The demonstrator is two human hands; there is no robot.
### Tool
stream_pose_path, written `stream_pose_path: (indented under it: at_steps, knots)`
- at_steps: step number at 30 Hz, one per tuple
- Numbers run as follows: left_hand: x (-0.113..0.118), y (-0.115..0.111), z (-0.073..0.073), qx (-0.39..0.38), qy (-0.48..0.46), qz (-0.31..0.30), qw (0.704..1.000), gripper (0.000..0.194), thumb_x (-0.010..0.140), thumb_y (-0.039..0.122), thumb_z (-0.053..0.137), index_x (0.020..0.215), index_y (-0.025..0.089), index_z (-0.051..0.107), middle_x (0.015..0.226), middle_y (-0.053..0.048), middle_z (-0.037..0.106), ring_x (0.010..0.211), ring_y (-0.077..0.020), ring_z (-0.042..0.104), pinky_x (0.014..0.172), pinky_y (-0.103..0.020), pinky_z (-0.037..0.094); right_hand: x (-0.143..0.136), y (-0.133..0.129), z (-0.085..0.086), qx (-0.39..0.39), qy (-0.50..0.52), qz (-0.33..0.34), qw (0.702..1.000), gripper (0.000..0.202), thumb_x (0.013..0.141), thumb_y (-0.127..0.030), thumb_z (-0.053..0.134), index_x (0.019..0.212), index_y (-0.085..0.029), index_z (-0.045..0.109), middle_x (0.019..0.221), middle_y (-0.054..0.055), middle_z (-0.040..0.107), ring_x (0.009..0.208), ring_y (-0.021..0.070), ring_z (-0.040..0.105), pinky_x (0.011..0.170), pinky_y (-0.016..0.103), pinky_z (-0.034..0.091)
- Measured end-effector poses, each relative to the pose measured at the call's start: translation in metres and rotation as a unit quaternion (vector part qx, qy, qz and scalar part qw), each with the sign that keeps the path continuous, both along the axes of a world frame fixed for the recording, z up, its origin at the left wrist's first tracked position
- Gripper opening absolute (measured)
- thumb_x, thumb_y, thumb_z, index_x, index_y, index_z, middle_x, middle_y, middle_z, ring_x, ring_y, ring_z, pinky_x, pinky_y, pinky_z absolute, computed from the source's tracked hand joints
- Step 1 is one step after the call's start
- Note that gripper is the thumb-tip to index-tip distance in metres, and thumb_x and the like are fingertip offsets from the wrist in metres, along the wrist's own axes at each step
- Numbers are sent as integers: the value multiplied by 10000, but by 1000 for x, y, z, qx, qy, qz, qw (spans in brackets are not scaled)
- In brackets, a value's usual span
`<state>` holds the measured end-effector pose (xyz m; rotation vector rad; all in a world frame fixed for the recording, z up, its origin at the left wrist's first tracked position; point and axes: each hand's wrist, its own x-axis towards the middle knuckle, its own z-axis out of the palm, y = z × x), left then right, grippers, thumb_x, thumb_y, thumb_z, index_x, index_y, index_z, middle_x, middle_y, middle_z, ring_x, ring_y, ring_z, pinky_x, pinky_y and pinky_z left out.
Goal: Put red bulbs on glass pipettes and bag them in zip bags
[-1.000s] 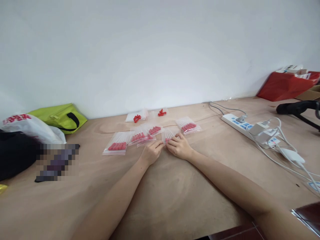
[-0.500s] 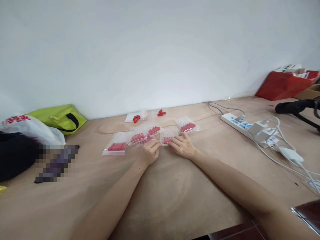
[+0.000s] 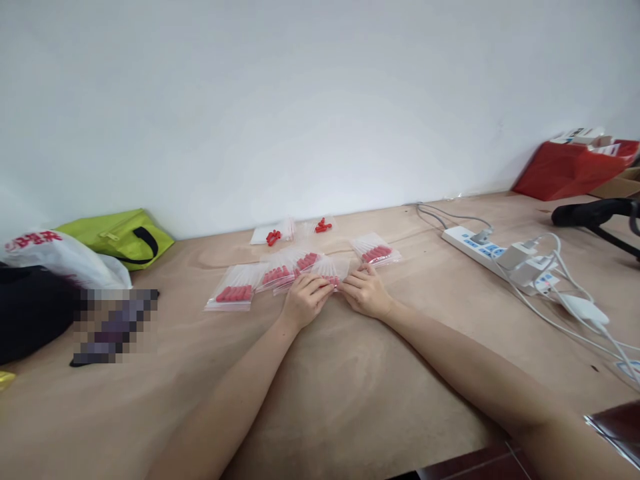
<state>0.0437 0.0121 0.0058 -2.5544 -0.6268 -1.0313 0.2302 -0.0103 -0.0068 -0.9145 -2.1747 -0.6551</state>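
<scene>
A clear zip bag (image 3: 338, 266) with a row of red sticks in it lies flat between my hands. My left hand (image 3: 306, 300) has its fingers closed at the bag's near edge and covers part of it. At the near right corner of the same bag, my right hand (image 3: 367, 292) is closed with its fingertips pinched. Just left of my left hand, more bags of red sticks overlap, among them one bag (image 3: 277, 270). Another filled bag (image 3: 236, 287) lies farther left, and one more (image 3: 375, 248) is beyond my right hand.
Two bags with loose red pieces (image 3: 273, 237) (image 3: 323, 225) lie toward the wall. A white power strip (image 3: 470, 245) with chargers and cables is on the right. A red bag (image 3: 565, 170) stands far right; a lime-green bag (image 3: 120, 230) and white plastic bag (image 3: 65, 257) are left.
My left hand has moved slightly right and away from me, now covering more of the middle bag's near edge. My right hand has barely shifted. The other bags stay where they were.
</scene>
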Motion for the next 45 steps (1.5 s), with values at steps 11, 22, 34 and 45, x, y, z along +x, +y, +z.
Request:
stream_pose_path:
  at_steps: [11,22,34,45]
  knots:
    - [-2,-4,4,94,25,-11,995,142,819,123,493,758,159,615,755,-25,665,746,-156,596,722,-305,465,-3,-7,1,-15,2,5,1000,194,804,-132,417,771,-173,603,649,13,575,657,124,455,736,327,256]
    - [-14,4,7,136,17,22,990,180,827,91,443,751,152,594,731,-49,649,717,-162,603,732,-321,480,10,-6,2,-19,48,16,999,210,737,-73,425,774,-191,595,705,1,623,675,119,488,773,340,249]
    - [-18,5,5,115,52,94,987,320,892,280,403,617,157,510,581,-24,555,537,-134,531,553,-263,415,18,-2,-3,-79,68,11,994,202,719,-58,430,779,-190,571,691,13,593,639,134,482,661,305,300]
    - [-16,-7,1,-17,51,1,999,241,895,235,385,773,162,579,694,-31,629,645,-143,577,619,-257,443,10,-6,3,-311,287,165,891,117,775,-283,560,858,-200,552,921,65,581,823,153,570,687,279,470]
